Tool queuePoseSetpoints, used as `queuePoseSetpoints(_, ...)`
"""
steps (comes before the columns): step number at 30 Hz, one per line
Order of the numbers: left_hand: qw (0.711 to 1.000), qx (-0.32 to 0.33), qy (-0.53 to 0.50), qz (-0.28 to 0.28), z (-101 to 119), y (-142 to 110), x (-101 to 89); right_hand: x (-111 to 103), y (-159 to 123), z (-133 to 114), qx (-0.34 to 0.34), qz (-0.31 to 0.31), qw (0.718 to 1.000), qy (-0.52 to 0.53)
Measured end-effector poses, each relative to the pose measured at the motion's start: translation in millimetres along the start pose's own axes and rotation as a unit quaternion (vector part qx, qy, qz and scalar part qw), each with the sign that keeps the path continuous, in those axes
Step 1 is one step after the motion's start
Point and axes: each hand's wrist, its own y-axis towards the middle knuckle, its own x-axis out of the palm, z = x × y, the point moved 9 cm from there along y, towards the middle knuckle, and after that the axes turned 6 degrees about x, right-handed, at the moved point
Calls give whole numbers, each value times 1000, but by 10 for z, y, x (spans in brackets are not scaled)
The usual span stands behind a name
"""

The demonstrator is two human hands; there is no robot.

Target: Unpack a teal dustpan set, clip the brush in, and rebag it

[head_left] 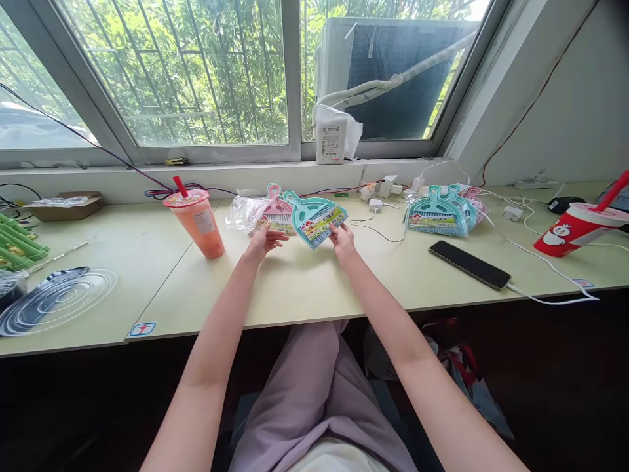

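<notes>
Taking as our clock's centre the turquoise plastic dustpan-and-brush set with a yellow printed card [314, 218], we pinch its lower edge at four o'clock in our right hand [343, 240]. Our left hand [265, 241] is half open at eight o'clock, seemingly gripping nothing; we cannot tell whether it touches the pink plastic set in clear wrapping [276, 210] at nine.

Toward six we have bare cream tabletop [295, 288] down to its straight near edge. Room ends at nine with a tapered orange drink cup [199, 226], at three with wrapped turquoise sets [437, 215], and past three with a black phone [470, 264].

The turquoise set partly covers the pink one, our right fingertips are hard to make out, and the frame cuts off a red cup [565, 231] far out at three.
</notes>
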Motion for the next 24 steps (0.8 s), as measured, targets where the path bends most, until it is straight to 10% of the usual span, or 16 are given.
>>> queuePoseSetpoints(4, 989, 29, 79, -124, 5, -173, 433, 103, -11, 62, 11, -42, 999, -25)
queuePoseSetpoints(11, 994, 77, 72, 3, 5, -156, 430, 257, 33, -17, -48, -96, 970, -217)
queuePoseSetpoints(16, 935, 269, 123, 197, 392, -202, 1, 67, 22, -403, -211, 69, 799, -558)
queuePoseSetpoints(20, 872, 351, 262, 217, 570, -382, 20, 173, -206, -586, -336, 139, 645, -672)
queuePoseSetpoints(24, 806, 408, 404, 146, 574, -602, 449, 562, -469, -389, -423, -17, 666, -615)
